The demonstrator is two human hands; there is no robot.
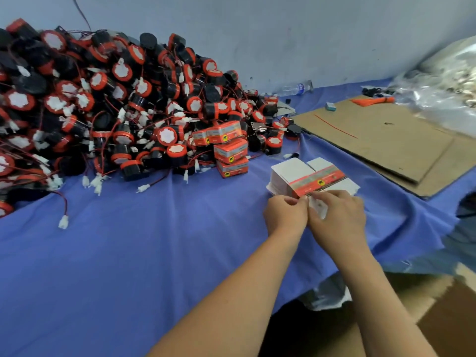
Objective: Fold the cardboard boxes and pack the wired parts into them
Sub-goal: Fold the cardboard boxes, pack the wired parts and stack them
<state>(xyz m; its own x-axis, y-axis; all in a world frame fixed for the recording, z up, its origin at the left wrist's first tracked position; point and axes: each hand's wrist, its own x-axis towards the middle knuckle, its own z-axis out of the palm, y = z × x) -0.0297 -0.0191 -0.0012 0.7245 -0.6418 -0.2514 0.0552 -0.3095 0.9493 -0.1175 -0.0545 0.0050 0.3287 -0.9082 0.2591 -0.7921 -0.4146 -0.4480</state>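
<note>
— Blue cloth covers the whole table, with a grey wall behind. Where are the boxes?
— The flat ones sit in a white stack at the right. A few folded boxes rest against the pile of wired parts on the left.
— And the hands?
— They meet at the stack's near edge. The left hand and right hand, fingers curled, both pinch the top flat box by its white flap.
— Anything else?
— A brown cardboard sheet lies further right.
</note>
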